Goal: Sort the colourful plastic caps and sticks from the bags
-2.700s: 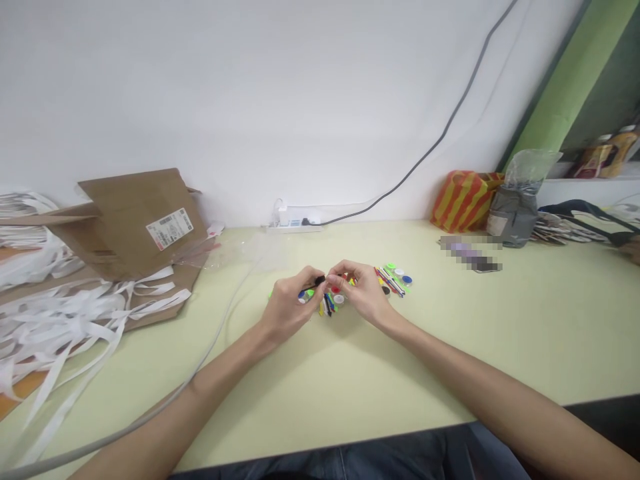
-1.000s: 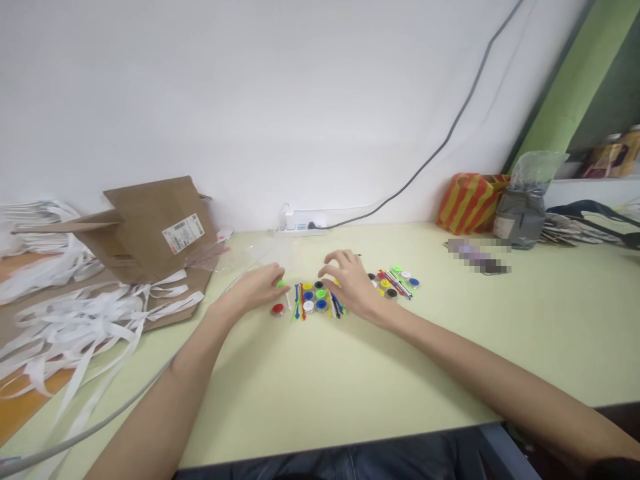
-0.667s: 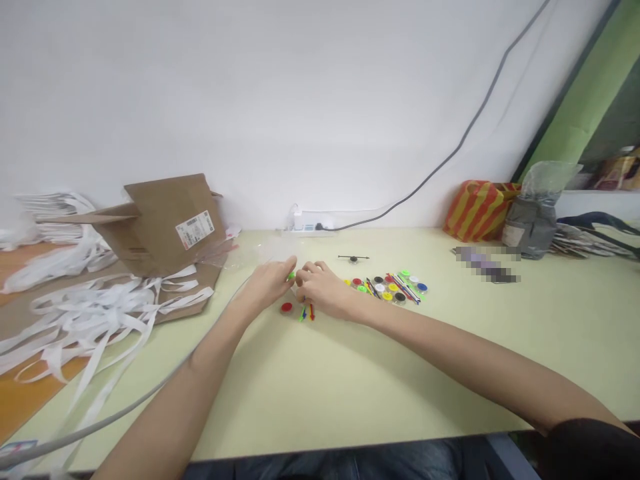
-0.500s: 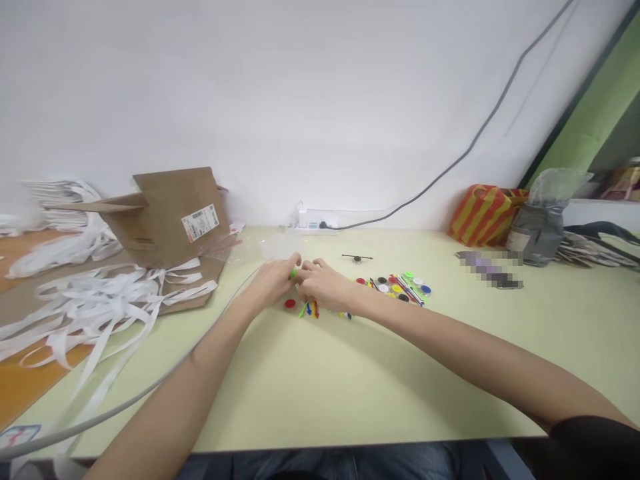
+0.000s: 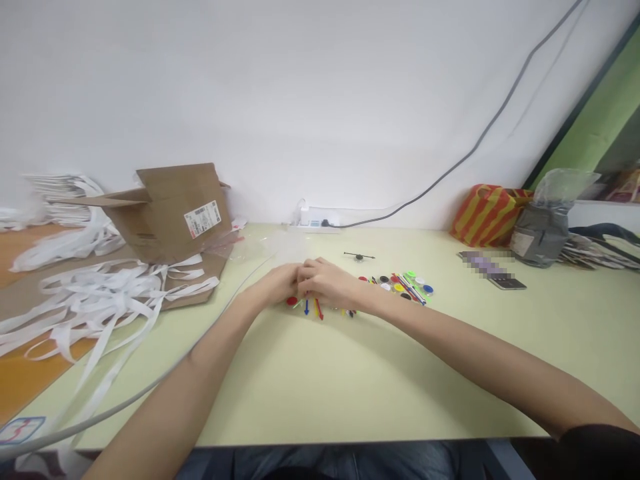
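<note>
My left hand [image 5: 281,283] and my right hand [image 5: 325,283] meet over the table, fingers curled in and touching. What they pinch between them is hidden by the fingers. Just below lie a red disc [image 5: 291,301], a blue arrow [image 5: 307,307] and a red arrow [image 5: 319,309] beside a yellow piece. To the right of my right hand is a loose group of small coloured discs, among them a blue disc [image 5: 428,290] and a yellow disc [image 5: 399,287], with several thin coloured sticks [image 5: 411,288]. A black arrow on a dark round base [image 5: 359,257] stands farther back.
An open cardboard box [image 5: 175,217] and tangled white straps [image 5: 107,297] occupy the left. A grey cable [image 5: 200,337] runs under my left forearm. By the wall sits a power strip [image 5: 315,227]. A striped bag [image 5: 485,217], grey bag [image 5: 540,230] and phone [image 5: 507,283] lie right.
My hands have closed together more, and the bright green piece that showed at my left fingertips is now covered. The blue and red arrows below show more clearly. The view has shifted slightly.
</note>
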### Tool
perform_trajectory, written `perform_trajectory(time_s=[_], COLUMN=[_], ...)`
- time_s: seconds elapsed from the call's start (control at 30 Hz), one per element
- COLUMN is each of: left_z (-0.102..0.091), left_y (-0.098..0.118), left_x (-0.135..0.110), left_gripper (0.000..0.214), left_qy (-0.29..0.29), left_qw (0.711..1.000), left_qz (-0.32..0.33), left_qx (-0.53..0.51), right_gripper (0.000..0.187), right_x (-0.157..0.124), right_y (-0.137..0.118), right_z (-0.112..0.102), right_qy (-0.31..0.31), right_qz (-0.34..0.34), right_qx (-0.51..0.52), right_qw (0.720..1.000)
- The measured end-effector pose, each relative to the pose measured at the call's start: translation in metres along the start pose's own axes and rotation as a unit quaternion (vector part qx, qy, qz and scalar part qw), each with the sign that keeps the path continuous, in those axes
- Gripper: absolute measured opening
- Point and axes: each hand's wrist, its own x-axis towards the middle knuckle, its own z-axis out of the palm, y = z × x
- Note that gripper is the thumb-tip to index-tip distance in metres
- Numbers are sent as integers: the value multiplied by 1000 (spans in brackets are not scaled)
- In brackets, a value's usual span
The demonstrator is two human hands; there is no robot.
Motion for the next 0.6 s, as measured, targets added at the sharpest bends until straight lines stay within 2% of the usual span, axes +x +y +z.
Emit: perform_trajectory(time_s=[0.1, 0.2, 0.3, 0.37, 0.47, 0.6], left_z=[-2, -5, -5, -4, -3, 1], left_y=[2, 7, 13, 16, 18, 19], left_x=[-2, -3, -1, 0, 0, 1], left_gripper=[21, 24, 26, 25, 26, 28], left_qy=[13, 83, 137, 153, 161, 192], left_qw=[1000, 995, 988, 985, 982, 979], left_qz=[15, 39, 39, 21, -7, -1], left_qx=[4, 38, 64, 75, 97, 70], right_gripper=[14, 9, 9, 14, 18, 22], right_x=[-9, -22, -34, -36, -30, -27], right_y=[-1, -4, -4, -1, 7, 6], right_z=[-14, -26, -28, -23, -14, -16], right_qy=[54, 141, 229, 261, 300, 367], right_qz=[46, 106, 183, 214, 230, 237], right_qx=[87, 173, 241, 277, 345, 463], right_qw=[994, 969, 925, 900, 859, 771])
